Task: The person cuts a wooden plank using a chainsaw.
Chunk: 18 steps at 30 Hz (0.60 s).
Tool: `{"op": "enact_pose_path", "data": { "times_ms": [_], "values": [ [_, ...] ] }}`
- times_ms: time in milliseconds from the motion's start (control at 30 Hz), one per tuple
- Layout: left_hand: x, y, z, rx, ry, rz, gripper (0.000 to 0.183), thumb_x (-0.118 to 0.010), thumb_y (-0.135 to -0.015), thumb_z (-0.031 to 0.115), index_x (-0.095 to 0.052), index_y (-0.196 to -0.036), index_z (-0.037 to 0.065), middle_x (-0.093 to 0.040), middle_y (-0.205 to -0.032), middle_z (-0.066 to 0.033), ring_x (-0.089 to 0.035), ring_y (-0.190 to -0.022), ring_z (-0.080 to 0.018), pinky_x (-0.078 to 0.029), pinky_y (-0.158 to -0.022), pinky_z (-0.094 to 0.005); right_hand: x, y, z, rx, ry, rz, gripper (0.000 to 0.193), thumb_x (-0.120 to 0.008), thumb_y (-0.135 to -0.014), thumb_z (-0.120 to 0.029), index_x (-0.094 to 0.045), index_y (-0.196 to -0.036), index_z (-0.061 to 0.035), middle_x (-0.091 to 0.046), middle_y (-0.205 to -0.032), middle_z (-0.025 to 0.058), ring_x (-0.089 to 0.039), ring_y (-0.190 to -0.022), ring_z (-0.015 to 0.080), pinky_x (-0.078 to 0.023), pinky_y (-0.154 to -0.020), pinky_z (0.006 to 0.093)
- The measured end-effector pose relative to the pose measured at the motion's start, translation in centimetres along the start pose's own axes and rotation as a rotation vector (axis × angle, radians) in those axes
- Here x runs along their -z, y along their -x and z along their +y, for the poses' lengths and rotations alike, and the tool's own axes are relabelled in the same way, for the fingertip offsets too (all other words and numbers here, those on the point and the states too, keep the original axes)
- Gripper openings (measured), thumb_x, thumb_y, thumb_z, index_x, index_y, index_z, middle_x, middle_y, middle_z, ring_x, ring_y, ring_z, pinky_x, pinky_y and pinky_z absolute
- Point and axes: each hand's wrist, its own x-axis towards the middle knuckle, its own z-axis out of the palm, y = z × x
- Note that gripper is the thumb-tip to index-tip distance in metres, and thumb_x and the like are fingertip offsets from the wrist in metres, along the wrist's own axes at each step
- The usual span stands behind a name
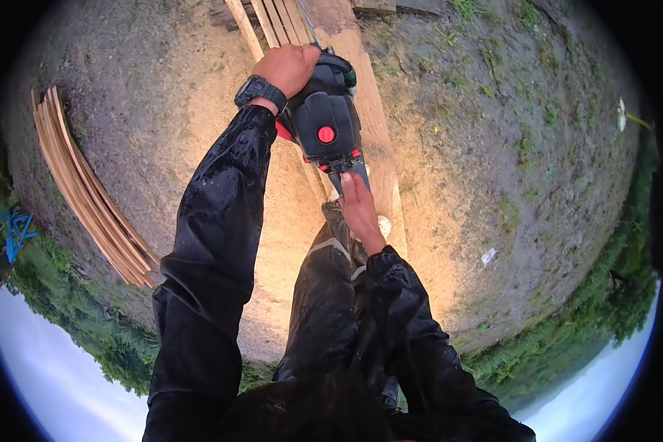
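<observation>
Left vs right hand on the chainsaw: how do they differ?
Position: the left hand is at the front of the chainsaw, the right hand at its rear, nearer the body.
Wrist: the left hand has a black watch at its wrist; none shows at the right.
Shared: both are bare, below black sleeves.

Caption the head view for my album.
Left hand and right hand grip a black chainsaw over a wooden plank.

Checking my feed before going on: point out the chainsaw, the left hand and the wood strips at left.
Chainsaw [323, 112]: head view, black top cover.
Left hand [286, 70]: head view, back of the hand.
Wood strips [79, 184]: head view, mid-pile.
</observation>
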Motion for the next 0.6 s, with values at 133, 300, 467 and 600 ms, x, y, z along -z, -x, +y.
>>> {"op": "enact_pose_path", "data": {
  "times_ms": [133,300,467,600],
  "values": [
    [0.0,0.1,-0.4,-0.052,0.004,0.060,0.025,-0.045,-0.098,0.028,-0.059,-0.094,0.008,-0.069,-0.093,-0.0240,-0.064,-0.083,-0.0500,-0.053,-0.071,-0.0570,0.7,0.2,-0.3,-0.029,0.022,-0.039,0.047,-0.045,-0.108,-0.046,-0.057,-0.126,-0.0041,-0.058,-0.096,0.0034,-0.050,-0.075,0.0109,-0.046,-0.067,0.0288],
    [-1.7,0.5,-0.3,-0.059,-0.061,0.049,0.016,-0.049,-0.097,0.024,-0.058,-0.096,0.010,-0.068,-0.090,-0.0242,-0.065,-0.082,-0.0489,-0.053,-0.069,-0.0567,1.1,1.5,0.3,0.028,0.001,-0.009,0.051,-0.043,-0.108,-0.048,-0.056,-0.127,-0.0016,-0.061,-0.094,0.0086,-0.055,-0.077,0.0173,-0.048,-0.069,0.0338],
    [-0.9,1.3,-0.5,-0.115,-0.089,0.038,0.014,-0.050,-0.095,0.023,-0.058,-0.097,0.011,-0.068,-0.088,-0.0240,-0.066,-0.081,-0.0485,-0.053,-0.069,-0.0569,1.1,2.3,-0.4,0.019,0.062,-0.041,0.051,-0.042,-0.108,-0.047,-0.056,-0.127,-0.0016,-0.062,-0.099,0.0101,-0.056,-0.081,0.0185,-0.049,-0.072,0.0345],
    [-1.1,2.6,1.7,-0.099,-0.081,0.007,0.014,-0.050,-0.095,0.022,-0.058,-0.097,0.010,-0.068,-0.087,-0.0236,-0.066,-0.080,-0.0482,-0.054,-0.069,-0.0565,1.5,3.7,1.4,0.063,0.000,0.011,0.050,-0.042,-0.108,-0.047,-0.057,-0.124,-0.0019,-0.061,-0.091,0.0104,-0.056,-0.074,0.0195,-0.048,-0.070,0.0343]
  ]
}}
